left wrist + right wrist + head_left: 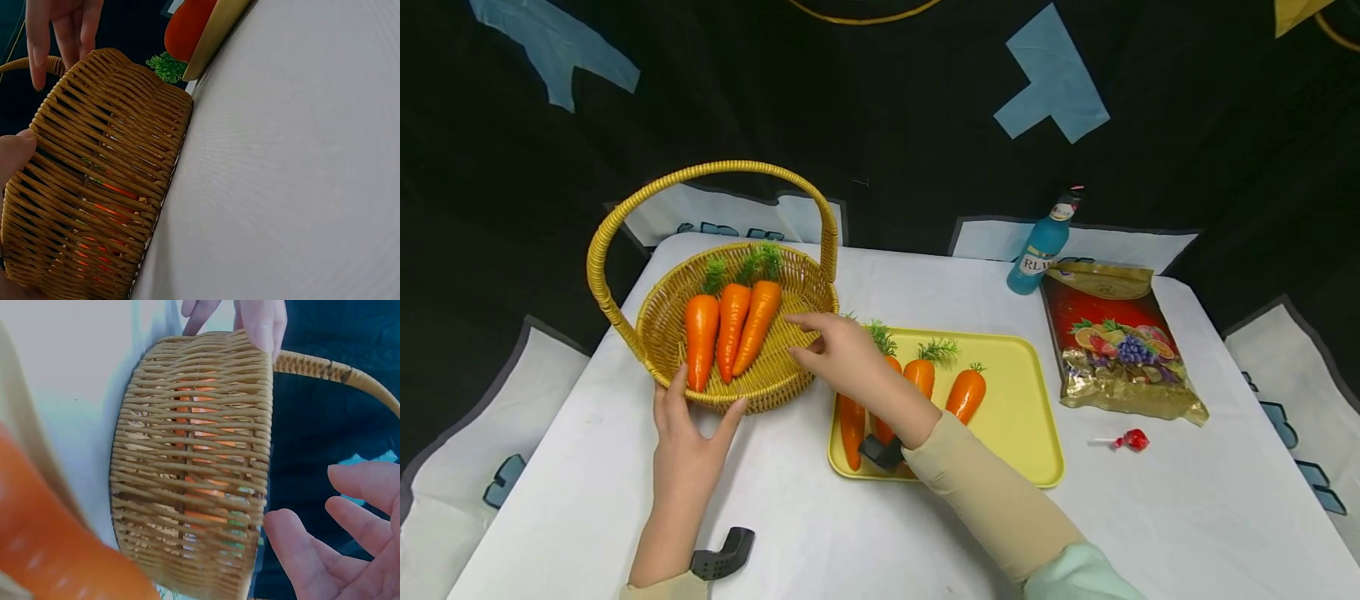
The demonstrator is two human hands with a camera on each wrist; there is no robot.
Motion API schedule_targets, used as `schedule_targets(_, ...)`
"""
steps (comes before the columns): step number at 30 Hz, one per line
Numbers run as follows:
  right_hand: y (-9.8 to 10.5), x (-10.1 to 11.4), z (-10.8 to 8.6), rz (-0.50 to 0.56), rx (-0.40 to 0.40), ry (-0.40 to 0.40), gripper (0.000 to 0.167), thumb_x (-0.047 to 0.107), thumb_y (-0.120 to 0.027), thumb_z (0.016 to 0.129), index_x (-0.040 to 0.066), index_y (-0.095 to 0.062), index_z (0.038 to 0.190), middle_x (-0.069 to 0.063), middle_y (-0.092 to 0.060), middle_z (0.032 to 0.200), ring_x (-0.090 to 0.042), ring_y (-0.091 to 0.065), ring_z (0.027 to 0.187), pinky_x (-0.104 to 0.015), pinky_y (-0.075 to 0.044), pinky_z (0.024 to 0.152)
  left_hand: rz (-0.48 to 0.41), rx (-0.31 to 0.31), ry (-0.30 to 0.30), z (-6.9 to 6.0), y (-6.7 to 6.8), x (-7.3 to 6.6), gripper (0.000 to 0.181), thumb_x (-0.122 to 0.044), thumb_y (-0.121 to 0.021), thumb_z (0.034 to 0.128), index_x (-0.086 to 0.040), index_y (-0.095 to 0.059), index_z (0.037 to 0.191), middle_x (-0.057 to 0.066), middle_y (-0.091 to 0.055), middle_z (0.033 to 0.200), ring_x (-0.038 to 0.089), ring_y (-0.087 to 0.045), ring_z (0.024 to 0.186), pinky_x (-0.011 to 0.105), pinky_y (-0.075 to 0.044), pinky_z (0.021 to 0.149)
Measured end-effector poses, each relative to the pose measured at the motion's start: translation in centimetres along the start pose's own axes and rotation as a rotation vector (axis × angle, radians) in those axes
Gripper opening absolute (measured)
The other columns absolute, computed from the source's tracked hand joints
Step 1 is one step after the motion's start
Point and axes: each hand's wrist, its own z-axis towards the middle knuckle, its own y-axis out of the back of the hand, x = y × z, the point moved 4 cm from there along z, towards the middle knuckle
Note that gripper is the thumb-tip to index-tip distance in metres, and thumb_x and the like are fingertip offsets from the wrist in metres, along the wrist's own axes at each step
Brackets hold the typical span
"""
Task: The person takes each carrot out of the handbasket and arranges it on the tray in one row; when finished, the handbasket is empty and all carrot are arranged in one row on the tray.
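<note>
A yellow wicker basket (790,387) holds three orange carrots (702,333), side by side with their green tops toward the back. Against its front rim rests my left hand (685,458), thumb and fingers spread; in the left wrist view the thumb (15,153) touches the weave (94,175). Over the basket's right side is my right hand (850,358), thumb and fingertips apart with nothing between them. The right wrist view shows that hand (350,550) beside the rim (265,444). Several more carrots (966,396) lie on a yellow tray (1018,425), partly hidden by the right forearm.
The basket's tall handle (730,169) arches above it. At the back right stand a blue bottle (1041,250) and a red and gold bag (1120,350), with a red lollipop (1133,440) in front of the bag. A black curtain (910,150) hangs behind the white table (790,533).
</note>
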Motion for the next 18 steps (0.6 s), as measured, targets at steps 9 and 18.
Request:
schedule_targets(9,-1.9,0.8,2.7,-0.124,0.046,0.011,0.045,0.023,-0.065,0.093,0.017,-0.056,0.137,-0.003,-0.058,0.133,-0.015,-0.063,0.1,-0.018,-0.046,0.067,0.002,-0.012,-0.021,0.0,0.1,0.1,0.092,-0.043,-0.067,0.0895,-0.018,-0.008,0.155,0.012,0.0,0.159,0.05,-0.031,0.131,0.069,-0.034,0.092)
schedule_targets(18,-3.5,0.7,4.4,-0.195,0.124,-0.059,0.048,0.027,-0.065,0.094,0.02,-0.053,0.139,-0.006,-0.06,0.131,-0.016,-0.059,0.112,-0.024,-0.049,0.077,0.006,-0.003,-0.027,0.0,0.1,0.0,0.093,-0.043,-0.067,0.0896,-0.014,-0.008,0.155,0.015,-0.002,0.158,0.05,-0.032,0.13,0.069,-0.036,0.091)
